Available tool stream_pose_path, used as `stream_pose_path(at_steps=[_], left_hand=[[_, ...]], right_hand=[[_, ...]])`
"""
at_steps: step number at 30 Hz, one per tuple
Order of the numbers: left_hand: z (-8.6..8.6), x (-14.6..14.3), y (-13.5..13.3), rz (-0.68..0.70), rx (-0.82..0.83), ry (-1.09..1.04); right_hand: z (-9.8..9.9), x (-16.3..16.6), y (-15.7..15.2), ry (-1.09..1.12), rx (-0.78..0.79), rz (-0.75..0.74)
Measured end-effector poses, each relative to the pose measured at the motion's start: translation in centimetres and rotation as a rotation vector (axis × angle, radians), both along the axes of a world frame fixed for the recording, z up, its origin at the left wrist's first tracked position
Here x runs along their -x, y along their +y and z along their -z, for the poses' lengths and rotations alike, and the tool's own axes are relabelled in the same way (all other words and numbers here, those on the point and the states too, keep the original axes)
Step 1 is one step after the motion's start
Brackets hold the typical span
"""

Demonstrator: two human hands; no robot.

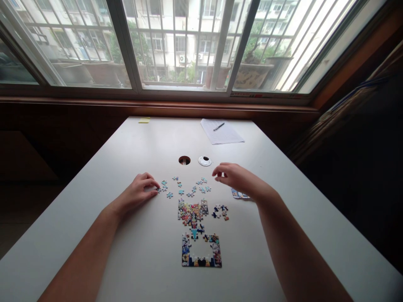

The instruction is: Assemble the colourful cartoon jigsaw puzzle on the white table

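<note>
My left hand [145,186] rests on the white table, its thumb and index finger closing on a small light-blue puzzle piece [159,190] at the left end of the loose pieces. Over the table to the right hovers my right hand [227,173], fingers loosely curled with a gap between thumb and index, and nothing visible in them. Between the hands lie several loose blue puzzle pieces [181,192]. Nearer me is a partly joined, colourful puzzle section [192,209]. Below that sits a puzzle frame section [217,251] with a bare middle.
A small pile of dark pieces [220,212] lies right of the joined section. A blue printed card [238,194] is partly behind my right forearm. Farther back are a table hole [184,160], its round cover [205,161], paper [225,134], a pen [218,126] and a yellow note [144,120].
</note>
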State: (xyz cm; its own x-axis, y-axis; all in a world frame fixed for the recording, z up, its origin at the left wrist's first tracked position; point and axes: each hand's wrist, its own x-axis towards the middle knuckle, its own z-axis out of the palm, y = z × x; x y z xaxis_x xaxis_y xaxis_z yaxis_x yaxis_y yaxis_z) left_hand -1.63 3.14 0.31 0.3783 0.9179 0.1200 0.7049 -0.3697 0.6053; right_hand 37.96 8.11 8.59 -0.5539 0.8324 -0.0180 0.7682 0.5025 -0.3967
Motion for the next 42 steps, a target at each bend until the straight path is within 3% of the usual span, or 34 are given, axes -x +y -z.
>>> stream_pose_path(at_steps=[17,25,30,42], left_hand=[[-0.2,-0.2,-0.2,-0.004,-0.034,-0.004],[0.9,-0.8,0.0,-0.105,-0.132,0.025],[1.6,-1.4,0.0,-0.126,-0.230,0.101],[1.4,-1.7,-0.2,-0.127,-0.233,0.105]], right_hand=[[-0.2,-1.2,0.3,0.011,0.021,0.026],[-0.7,-1.6,0.2,-0.015,0.045,0.058],[0.0,-1.6,0.4,-0.045,0.068,0.062],[1.4,-0.3,0.5,-0.124,0.098,0.024]])
